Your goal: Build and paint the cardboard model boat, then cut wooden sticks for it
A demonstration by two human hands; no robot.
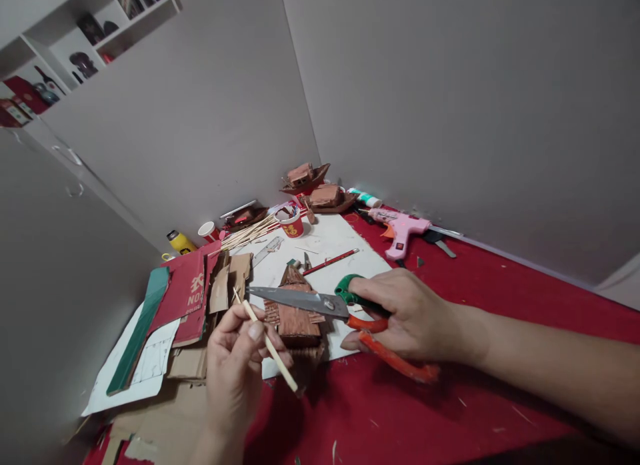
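Note:
Between the thumb and fingers of my left hand [235,358] is a pale wooden stick [273,349], slanting down to the right. A thin, light sliver [237,296] pokes up by the same fingers. My right hand [420,311] grips a pair of scissors [305,299] by its orange and green handles. Their blades look closed together and point left, with the tip just above the left hand's fingers. Below the blades lies a brown model boat or house [299,320] with a ridged surface, partly covered by the scissors and my left hand.
A white board [334,234] lies on the red tabletop [500,385]. Brown model boats [327,197], a paper cup [294,225] and thin sticks [250,234] stand at the back. A pink glue gun [403,230] is on the right, cardboard pieces [175,305] on the left.

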